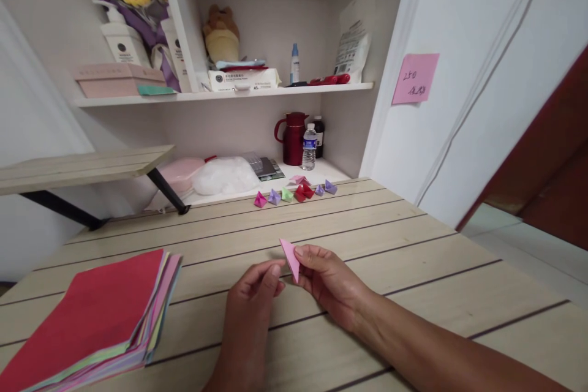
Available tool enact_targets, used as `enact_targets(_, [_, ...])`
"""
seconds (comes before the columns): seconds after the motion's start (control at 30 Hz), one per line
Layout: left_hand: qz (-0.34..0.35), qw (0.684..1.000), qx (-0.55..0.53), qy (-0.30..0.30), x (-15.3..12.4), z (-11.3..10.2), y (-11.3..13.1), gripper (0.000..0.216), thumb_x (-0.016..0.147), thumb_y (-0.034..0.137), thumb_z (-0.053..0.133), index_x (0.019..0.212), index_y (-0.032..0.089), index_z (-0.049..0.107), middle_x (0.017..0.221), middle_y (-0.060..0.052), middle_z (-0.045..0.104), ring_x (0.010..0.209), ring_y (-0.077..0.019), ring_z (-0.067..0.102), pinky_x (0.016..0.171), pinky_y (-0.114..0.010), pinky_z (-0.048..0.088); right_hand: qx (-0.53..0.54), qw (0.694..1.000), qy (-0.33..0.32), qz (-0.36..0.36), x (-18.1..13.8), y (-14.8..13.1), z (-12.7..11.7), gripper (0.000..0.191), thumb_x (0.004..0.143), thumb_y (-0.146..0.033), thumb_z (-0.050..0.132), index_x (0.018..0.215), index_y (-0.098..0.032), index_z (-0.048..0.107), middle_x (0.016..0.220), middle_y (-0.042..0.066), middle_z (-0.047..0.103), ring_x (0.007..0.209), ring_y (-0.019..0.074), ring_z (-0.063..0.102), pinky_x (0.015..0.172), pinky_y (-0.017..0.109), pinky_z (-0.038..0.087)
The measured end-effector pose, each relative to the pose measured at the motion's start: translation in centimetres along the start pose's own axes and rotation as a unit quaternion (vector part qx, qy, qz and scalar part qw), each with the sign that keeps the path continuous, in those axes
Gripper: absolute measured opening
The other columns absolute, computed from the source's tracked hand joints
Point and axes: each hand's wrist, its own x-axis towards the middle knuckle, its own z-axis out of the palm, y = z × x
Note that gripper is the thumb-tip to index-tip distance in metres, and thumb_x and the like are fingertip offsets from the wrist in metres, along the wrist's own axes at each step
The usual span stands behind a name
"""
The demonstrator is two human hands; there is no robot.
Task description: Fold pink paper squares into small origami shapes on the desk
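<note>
My right hand [328,282] pinches a small folded pink paper piece [290,258] just above the wooden table [404,239]. The fingertips of my left hand [257,288] are curled together right beside the piece's lower edge, touching or nearly touching it. A thick stack of coloured square papers [96,318], red sheet on top, lies on the table to the left of my hands. Several small folded paper shapes [296,193] in pink, purple, green and red sit in a row at the table's far edge.
Behind the table a low shelf holds a red jug [291,138], a water bottle [309,147], a dark bottle and a white plastic bag [225,176]. A higher shelf carries boxes, bottles and a plush toy. A wooden bench top [82,166] juts in at left. A pink sticky note [414,78] hangs on the right wall.
</note>
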Motion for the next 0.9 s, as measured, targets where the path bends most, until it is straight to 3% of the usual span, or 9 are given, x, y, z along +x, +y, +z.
enact_targets(0.2, [-0.008,0.999,0.024,-0.039,0.37,-0.53,-0.25,0.036,0.069,0.049,0.077,0.093,0.022,0.079,0.074,-0.002,0.07,0.072,-0.0156,0.056,0.072,-0.025,0.046,-0.02,1.0,-0.005,-0.003,-0.05,-0.04,0.04,0.031,0.063,-0.036,0.09,0.068,-0.014,0.069,0.066,0.0,0.065,0.063,0.0099,0.054,0.068,0.024,0.044])
enact_targets(0.6, [-0.02,0.998,0.023,-0.051,0.23,-0.42,-0.19,0.035,0.071,0.047,0.076,0.092,0.02,0.078,0.071,-0.001,0.068,0.072,-0.0146,0.054,0.072,-0.025,0.042,-0.067,0.996,0.003,-0.052,-0.38,0.08,0.72,0.034,0.06,-0.037,0.091,0.063,-0.015,0.065,0.064,-0.001,0.064,0.063,0.0112,0.054,0.067,0.026,0.044])
enact_targets(0.8, [-0.029,0.989,-0.036,-0.137,0.73,-0.59,-0.63,0.03,0.076,0.048,0.072,0.075,0.018,0.073,0.07,-0.001,0.061,0.07,-0.0135,0.049,0.071,-0.026,0.041,-0.093,0.994,-0.009,-0.052,-0.32,0.25,0.58,0.036,0.061,-0.04,0.09,0.063,-0.016,0.063,0.063,0.0,0.065,0.062,0.0136,0.057,0.071,0.031,0.045])
enact_targets(0.9, [-0.035,0.987,-0.048,-0.152,0.8,-0.6,-0.71,0.031,0.078,0.049,0.069,0.075,0.018,0.071,0.074,-0.002,0.062,0.074,-0.0144,0.051,0.075,-0.027,0.042,-0.101,0.994,-0.009,-0.05,-0.32,0.27,0.58,0.037,0.061,-0.043,0.089,0.063,-0.017,0.062,0.064,0.0,0.065,0.063,0.0144,0.058,0.072,0.031,0.045])
